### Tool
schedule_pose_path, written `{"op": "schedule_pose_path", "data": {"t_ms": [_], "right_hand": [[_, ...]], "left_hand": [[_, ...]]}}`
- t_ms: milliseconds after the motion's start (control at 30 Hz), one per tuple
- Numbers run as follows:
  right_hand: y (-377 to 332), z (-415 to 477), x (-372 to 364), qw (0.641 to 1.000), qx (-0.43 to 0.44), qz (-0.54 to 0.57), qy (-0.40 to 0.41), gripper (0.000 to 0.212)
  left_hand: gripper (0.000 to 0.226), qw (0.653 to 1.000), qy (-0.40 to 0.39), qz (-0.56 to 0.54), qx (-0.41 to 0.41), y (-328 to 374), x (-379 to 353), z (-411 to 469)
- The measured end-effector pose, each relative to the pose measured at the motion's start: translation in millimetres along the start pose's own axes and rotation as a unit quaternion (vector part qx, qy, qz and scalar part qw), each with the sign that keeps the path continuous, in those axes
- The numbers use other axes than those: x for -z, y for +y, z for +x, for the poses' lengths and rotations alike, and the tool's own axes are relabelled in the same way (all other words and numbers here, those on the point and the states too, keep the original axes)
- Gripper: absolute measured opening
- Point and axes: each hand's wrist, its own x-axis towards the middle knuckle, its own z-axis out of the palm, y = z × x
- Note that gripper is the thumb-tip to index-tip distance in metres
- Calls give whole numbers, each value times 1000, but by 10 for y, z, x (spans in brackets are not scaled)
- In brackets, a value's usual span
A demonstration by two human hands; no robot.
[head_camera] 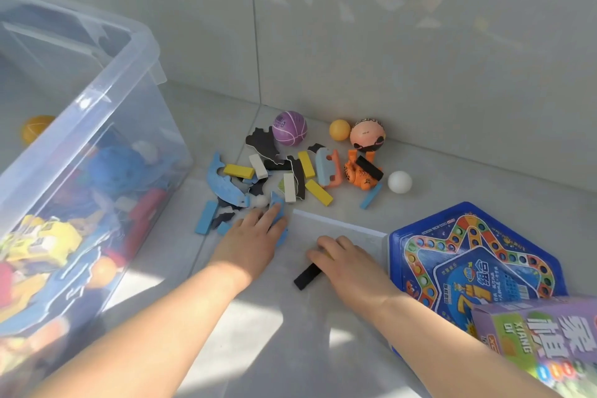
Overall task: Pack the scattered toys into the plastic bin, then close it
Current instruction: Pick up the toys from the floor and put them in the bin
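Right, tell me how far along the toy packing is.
Done: the clear plastic bin already holds many toys. In hand: the left hand presses a blue flat puzzle piece; the right hand grips a black rectangular block. Left: the purple ball, small white ball and blue hexagonal game board lie on the floor; the bin is open.

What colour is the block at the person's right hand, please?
The block at the right hand is black, best seen in the head view.

Both forearms (161,326) show bare to the frame's edge, as do the left hand (248,236) and right hand (349,263).
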Motion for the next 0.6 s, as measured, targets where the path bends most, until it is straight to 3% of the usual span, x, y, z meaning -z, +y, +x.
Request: {"op": "schedule_pose_path", "data": {"t_ms": [100,433,533,600], "right_hand": [[-43,45,4,999,-7,0,-50,45],[-128,52,-9,970,-163,179,-17,26],[-131,-3,65,943,-218,250,23,17],[-117,-21,166,925,-240,288,61,22]], "left_hand": [[55,1000,-7,-25,-4,-93,0,-16],[53,990,26,-126,62,-208,185,-73],[48,962,81,-235,109,-208,279,-137],[43,924,159,-327,116,-201,379,-219]]}}
